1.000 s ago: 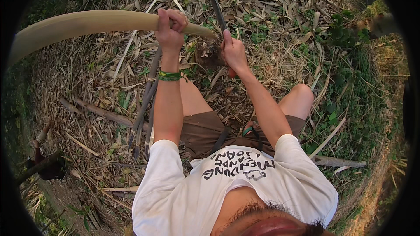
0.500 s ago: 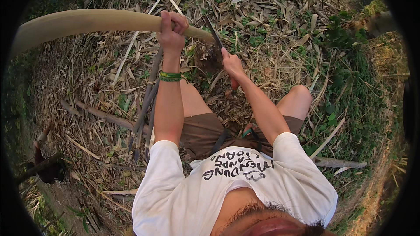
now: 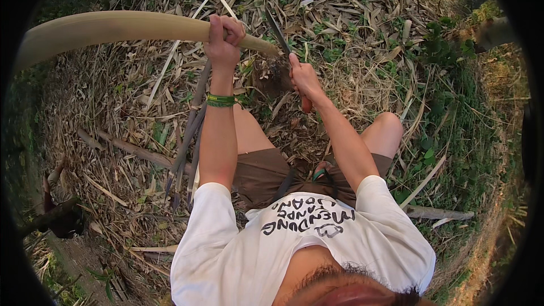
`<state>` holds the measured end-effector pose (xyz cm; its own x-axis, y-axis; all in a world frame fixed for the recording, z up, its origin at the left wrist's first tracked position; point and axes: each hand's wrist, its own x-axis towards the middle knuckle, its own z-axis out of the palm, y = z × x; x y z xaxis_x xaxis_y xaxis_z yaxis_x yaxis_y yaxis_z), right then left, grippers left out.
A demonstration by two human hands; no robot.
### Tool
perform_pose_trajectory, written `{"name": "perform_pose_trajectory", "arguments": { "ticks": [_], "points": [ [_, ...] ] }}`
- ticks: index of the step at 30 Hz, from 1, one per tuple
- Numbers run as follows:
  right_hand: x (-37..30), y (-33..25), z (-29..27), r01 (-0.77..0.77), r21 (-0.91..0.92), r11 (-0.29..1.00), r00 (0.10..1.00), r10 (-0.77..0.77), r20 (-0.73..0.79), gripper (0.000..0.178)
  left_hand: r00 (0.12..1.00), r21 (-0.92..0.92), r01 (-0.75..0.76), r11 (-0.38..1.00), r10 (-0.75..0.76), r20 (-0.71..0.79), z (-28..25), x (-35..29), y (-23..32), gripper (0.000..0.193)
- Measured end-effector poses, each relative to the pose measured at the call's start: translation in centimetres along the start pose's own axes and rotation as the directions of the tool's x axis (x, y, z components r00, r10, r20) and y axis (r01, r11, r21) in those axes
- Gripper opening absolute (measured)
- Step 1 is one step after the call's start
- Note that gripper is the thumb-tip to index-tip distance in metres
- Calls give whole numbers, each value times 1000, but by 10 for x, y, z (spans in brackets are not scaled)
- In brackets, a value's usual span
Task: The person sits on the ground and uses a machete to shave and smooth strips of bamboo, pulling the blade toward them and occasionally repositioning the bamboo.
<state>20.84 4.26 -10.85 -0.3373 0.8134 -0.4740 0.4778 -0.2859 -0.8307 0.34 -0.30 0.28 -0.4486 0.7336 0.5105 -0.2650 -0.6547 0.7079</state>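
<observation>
A long, pale tan pole (image 3: 141, 26) that looks like bamboo runs in from the left, and its narrower end rests at a dark stump (image 3: 272, 75) in front of me. My left hand (image 3: 224, 39), with a green band at the wrist, is closed round the pole near that end. In my right hand (image 3: 305, 79) is a machete (image 3: 277, 31) with a dark blade and a reddish-orange handle. Its blade points away from me, just right of the pole's end. Whether blade and pole touch, I cannot tell. Wood bits lie on the stump.
Dry leaves and green sprouts cover the ground. Thin dark sticks (image 3: 190, 130) lie beside my left forearm, with a brown branch (image 3: 136, 150) left of them. Another stick (image 3: 439, 212) lies at right, near low green plants (image 3: 442, 45). A dark object (image 3: 65, 218) stands at far left.
The machete and my right hand have shifted slightly up and to the right, off the stump, uncovering more of the pole's end. My left hand has stayed nearly still on the pole.
</observation>
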Motion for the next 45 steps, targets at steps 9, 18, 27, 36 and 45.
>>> {"name": "perform_pose_trajectory", "arguments": {
  "ticks": [9, 18, 27, 36, 45],
  "points": [
    [25, 53, 15, 157, -353, 922, 939, -251, -237, 74, 998, 4, 27, 1000, -27, 63, 0, 0, -7, 65],
    [-3, -33, 9, 286, 32, 958, 953, -281, -114, 70, 999, 32, -3, 999, 2, 41, -9, -2, 7, 64],
    [4, -20, -5, 18, 67, 998, 1000, -19, 23, 69, 999, 32, -4, 999, 5, -42, -11, 4, -1, 65],
    [22, 55, 26, 169, -221, 961, 947, -221, -234, 70, 998, 30, 20, 999, -18, -64, 3, 8, -2, 65],
    [-20, 21, 8, -151, 318, 936, 989, 141, 53, 61, 873, 125, -28, 992, 85, -481, 3, 16, -3, 65]
  ]
}}
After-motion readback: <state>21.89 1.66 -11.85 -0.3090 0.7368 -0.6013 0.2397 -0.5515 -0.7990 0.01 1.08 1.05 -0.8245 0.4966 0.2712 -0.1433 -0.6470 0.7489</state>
